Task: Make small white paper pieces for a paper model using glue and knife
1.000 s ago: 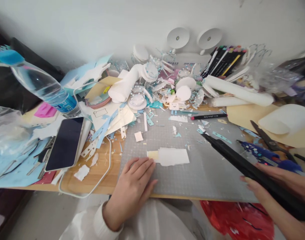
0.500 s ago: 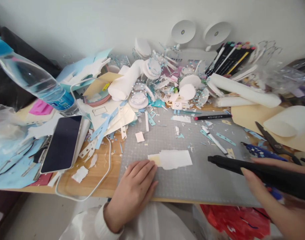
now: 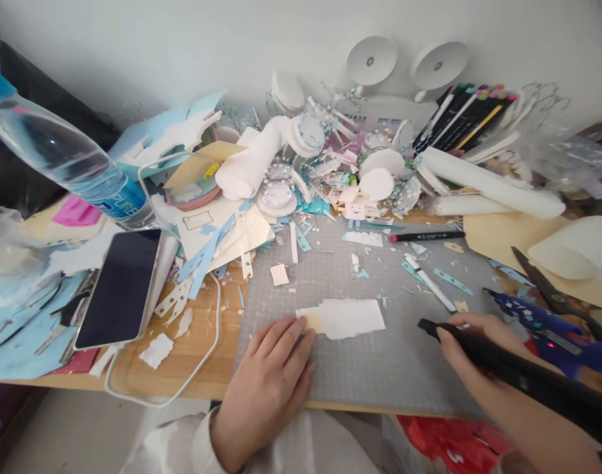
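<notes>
A torn-edged strip of white paper [image 3: 352, 318] lies on the grey cutting mat [image 3: 370, 375], with a yellowish stain at its left end. My left hand [image 3: 268, 378] rests flat, fingers stretched and together, its fingertips touching that stained end. To the right, my right hand [image 3: 488, 368] is closed around a long, thick black tool [image 3: 502, 370] with a narrow blunt tip. The tip is above the mat, to the right of the paper and apart from it. What kind of tool it is cannot be made out.
A blue glue gun [image 3: 542, 332] with a red light and dark scissors [image 3: 552, 293] lie at right. A white pen [image 3: 431, 283] and paper scraps are scattered across the mat. Paper ornaments [image 3: 305, 135] crowd the back. A phone [image 3: 120, 286] and water bottle [image 3: 78, 164] are at left.
My right hand has moved left and slightly closer to the paper with the black tool. My left hand stays on the strip. The view has shifted slightly.
</notes>
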Tool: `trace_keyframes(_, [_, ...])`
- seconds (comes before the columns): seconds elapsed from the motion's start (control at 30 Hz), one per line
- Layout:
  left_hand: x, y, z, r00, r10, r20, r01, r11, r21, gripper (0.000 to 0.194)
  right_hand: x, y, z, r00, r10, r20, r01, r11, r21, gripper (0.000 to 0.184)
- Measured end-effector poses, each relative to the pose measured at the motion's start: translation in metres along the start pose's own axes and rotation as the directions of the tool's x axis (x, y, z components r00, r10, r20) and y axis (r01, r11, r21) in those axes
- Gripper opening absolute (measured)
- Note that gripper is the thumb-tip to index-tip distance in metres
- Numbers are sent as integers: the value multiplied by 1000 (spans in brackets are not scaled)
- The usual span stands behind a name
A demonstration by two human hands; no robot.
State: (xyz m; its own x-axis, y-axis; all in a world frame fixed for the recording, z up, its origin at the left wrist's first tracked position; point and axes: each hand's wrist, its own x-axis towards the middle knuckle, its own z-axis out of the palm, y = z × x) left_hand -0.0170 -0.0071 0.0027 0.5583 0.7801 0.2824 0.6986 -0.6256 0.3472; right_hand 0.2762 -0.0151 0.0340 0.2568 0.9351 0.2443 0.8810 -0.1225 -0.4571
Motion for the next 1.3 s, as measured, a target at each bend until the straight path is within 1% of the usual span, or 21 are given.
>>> trace_keyframes(0.03, [1,0,0,1000,-5,-6,5,1000,0,33,-1,1,0,1000,13,21,-13,1000,-13,32])
trace_keyframes(0.1, [2,1,0,1000,-13,-18,13,1000,-4,34,-4,-1,-1,999,-13,39,14,1000,-15,31])
trace_keyframes(0.13, [2,1,-1,1000,-15,-22,15,1000,-6,34,-4,-3,-1,999,-17,29,16,1000,26,29])
trace_keyframes(0.23, [3,1,0,1000,-19,-17,19,1000,-5,34,-5,-19,5,999,-16,29,9,969,245,22])
trace_keyframes(0.3, [3,1,0,1000,-24,-6,24,1000,4,34,-4,-35,14,997,-49,59,24,932,361,17])
trace_keyframes(0.43, [2,0,-1,999,-40,17,40,999,12,36,6,-64,35,981,-157,115,74,849,524,9])
trace_keyframes(0.57, [3,0,-1,998,-50,37,50,999,2,37,17,-76,50,951,-239,197,72,790,609,8])
trace_keyframes(0.7, [5,1,-1,997,-63,33,64,998,-25,37,17,-75,62,957,-207,204,43,794,606,9])
trace_keyframes(0.8, [9,1,-6,995,-85,44,88,994,-69,41,11,-71,69,963,-193,186,48,806,591,10])
trace_keyframes(0.9, [19,-1,-12,992,-107,73,116,985,-126,42,5,-65,75,962,-201,184,63,819,570,13])
trace_keyframes(0.97, [29,-4,-13,992,-117,53,123,983,-136,36,2,-61,79,960,-199,196,58,829,557,16])
trace_keyframes(1.07, [42,-7,-9,994,-113,2,113,988,-102,28,-2,-56,83,955,-206,211,61,837,544,20])
trace_keyframes(1.13, [47,-8,-4,994,-106,-16,105,991,-80,26,-2,-56,84,948,-230,220,84,847,525,21])
trace_keyframes(1.2, [47,-7,1,996,-92,-10,92,994,-65,26,-2,-56,84,940,-260,220,119,856,503,21])
trace_keyframes(1.3, [40,-6,5,997,-73,27,74,996,-43,29,-1,-57,83,937,-283,205,154,861,485,22])
